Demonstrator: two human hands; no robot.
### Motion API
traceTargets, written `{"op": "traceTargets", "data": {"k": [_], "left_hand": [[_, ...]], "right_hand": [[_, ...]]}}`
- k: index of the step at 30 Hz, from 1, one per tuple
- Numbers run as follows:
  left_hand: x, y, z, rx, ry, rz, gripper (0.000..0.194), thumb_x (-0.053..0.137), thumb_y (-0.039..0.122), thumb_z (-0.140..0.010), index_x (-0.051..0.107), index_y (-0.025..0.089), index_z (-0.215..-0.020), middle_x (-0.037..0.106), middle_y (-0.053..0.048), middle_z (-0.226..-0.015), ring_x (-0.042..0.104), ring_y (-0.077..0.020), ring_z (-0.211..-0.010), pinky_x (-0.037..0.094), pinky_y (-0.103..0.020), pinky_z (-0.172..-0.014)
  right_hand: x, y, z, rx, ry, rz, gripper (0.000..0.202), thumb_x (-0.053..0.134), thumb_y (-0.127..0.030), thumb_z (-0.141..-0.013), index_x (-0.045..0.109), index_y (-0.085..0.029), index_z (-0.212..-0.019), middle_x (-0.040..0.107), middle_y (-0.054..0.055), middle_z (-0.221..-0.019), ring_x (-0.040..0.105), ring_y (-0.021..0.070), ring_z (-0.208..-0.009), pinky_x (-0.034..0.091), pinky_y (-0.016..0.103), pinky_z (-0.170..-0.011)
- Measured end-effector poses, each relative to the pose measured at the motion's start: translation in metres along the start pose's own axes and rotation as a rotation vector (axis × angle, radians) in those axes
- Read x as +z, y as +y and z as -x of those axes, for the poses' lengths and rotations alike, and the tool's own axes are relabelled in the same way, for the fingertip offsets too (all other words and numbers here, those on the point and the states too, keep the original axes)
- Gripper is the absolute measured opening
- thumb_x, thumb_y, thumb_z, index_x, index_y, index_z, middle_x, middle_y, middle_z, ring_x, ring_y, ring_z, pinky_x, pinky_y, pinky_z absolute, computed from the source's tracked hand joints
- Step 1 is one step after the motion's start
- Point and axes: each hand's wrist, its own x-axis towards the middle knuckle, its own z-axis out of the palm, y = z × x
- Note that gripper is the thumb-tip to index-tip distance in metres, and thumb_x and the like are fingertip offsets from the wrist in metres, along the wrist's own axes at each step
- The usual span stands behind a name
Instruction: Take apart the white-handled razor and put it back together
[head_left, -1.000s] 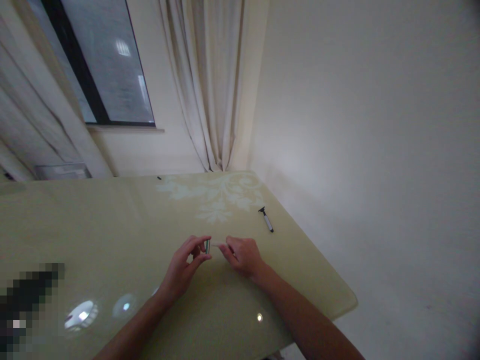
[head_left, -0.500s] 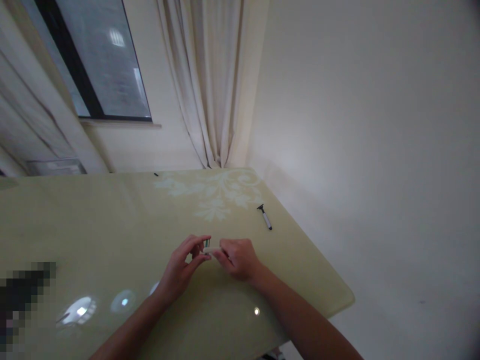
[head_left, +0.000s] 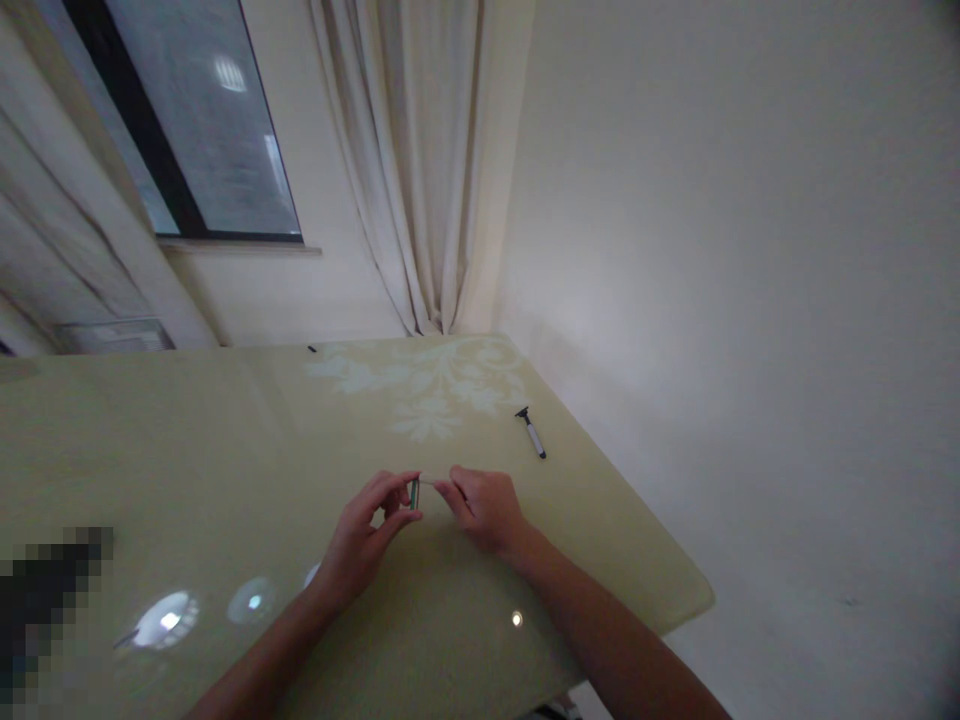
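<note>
Left hand (head_left: 367, 530) pinches a box (head_left: 414, 494) upright between its fingers; right hand's (head_left: 484, 508) fingers grip a stick (head_left: 429, 480) beside it.

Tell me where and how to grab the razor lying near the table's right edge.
I'd pinch the razor by the middle of its grey handle, coming down from above, thumb and fingers on its two long sides. It lies flat, the slim handle slanting towards the person, and the wider black head sits at the far end, away from that grip.
</note>
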Motion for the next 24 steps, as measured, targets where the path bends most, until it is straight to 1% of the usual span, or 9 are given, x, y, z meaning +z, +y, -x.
{"op": "traceTargets", "data": {"k": [2,6,11,15,20,24], "left_hand": [[0.0001,-0.0001,-0.0001,-0.013,-0.005,0.009,0.032,0.072,0.03,-0.089,0.072,0.026,-0.12,0.06,0.002,-0.079,0.058,-0.0126,-0.069,0.048,-0.023,-0.067],[0.0002,0.0001,0.0004,-0.024,-0.015,0.021,0.033,0.072,0.029,-0.089,0.071,0.026,-0.122,0.06,0.002,-0.08,0.058,-0.0126,-0.07,0.049,-0.024,-0.068],[-0.0002,0.0006,0.0013,-0.025,-0.005,0.033,0.033,0.072,0.03,-0.089,0.071,0.026,-0.122,0.059,0.002,-0.081,0.058,-0.0127,-0.071,0.048,-0.024,-0.068],[-0.0004,0.002,0.0023,-0.043,-0.022,0.034,0.034,0.073,0.03,-0.089,0.071,0.026,-0.123,0.059,0.002,-0.081,0.058,-0.0128,-0.071,0.049,-0.025,-0.07],[-0.0005,0.0022,0.0034,-0.074,-0.003,0.034,0.034,0.074,0.032,-0.088,0.071,0.026,-0.122,0.059,0.002,-0.081,0.059,-0.0136,-0.073,0.049,-0.026,-0.071],[-0.0009,0.0024,0.0035,-0.078,-0.008,0.037,0.034,0.073,0.031,-0.088,0.071,0.027,-0.122,0.059,0.002,-0.081,0.059,-0.0136,-0.073,0.049,-0.026,-0.071]], "right_hand": [[-0.0008,0.0009,-0.0001,0.012,0.0,0.012,0.054,0.029,-0.053,-0.109,0.062,-0.019,-0.082,0.068,0.003,-0.07,0.055,0.0129,-0.059,0.019,0.03,-0.057],[-0.0008,-0.0012,0.0002,-0.052,-0.012,-0.005,0.053,0.029,-0.054,-0.109,0.061,-0.019,-0.084,0.069,0.003,-0.073,0.058,0.0129,-0.062,0.019,0.029,-0.058],[-0.0034,-0.0014,0.0003,0.029,-0.028,0.01,0.053,0.029,-0.053,-0.109,0.061,-0.019,-0.084,0.069,0.003,-0.073,0.058,0.013,-0.062,0.02,0.029,-0.059],[-0.0047,-0.003,0.001,-0.015,-0.048,-0.027,0.054,0.029,-0.054,-0.109,0.062,-0.019,-0.085,0.068,0.002,-0.072,0.057,0.0126,-0.062,0.021,0.028,-0.059],[-0.0046,-0.0028,0.0002,0.017,-0.039,-0.015,0.055,0.029,-0.055,-0.109,0.062,-0.019,-0.083,0.068,0.003,-0.071,0.057,0.0135,-0.061,0.02,0.029,-0.058],[-0.0047,-0.0007,0.0,-0.003,-0.041,-0.028,0.055,0.029,-0.055,-0.109,0.062,-0.019,-0.083,0.068,0.003,-0.07,0.057,0.0135,-0.061,0.021,0.029,-0.058]]}}
